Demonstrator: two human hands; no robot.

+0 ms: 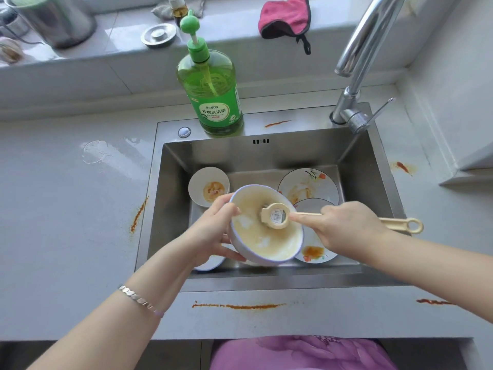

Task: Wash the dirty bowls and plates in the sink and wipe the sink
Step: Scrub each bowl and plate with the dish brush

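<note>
Over the steel sink (170, 209) my left hand (213, 231) grips the rim of a white bowl (250, 236) with a bluish edge, tilted toward me and coated in yellowish suds. My right hand (344, 228) holds the handle of a beige dish brush (276, 216), whose round head presses into the bowl's middle. A small white bowl (208, 186) with orange residue sits at the sink's back left. Two flowered plates, one at the back right (306, 184) and one in front of it (314, 252), lie smeared with orange sauce. Another white dish (210, 263) peeks out under my left hand.
A green dish soap bottle (213, 89) stands on the sink's back rim. The chrome faucet (357, 76) rises at the back right. A pink cloth (285, 17) and a metal sink plug (158, 34) lie on the sill. Orange sauce streaks (237, 306) mark the grey counter.
</note>
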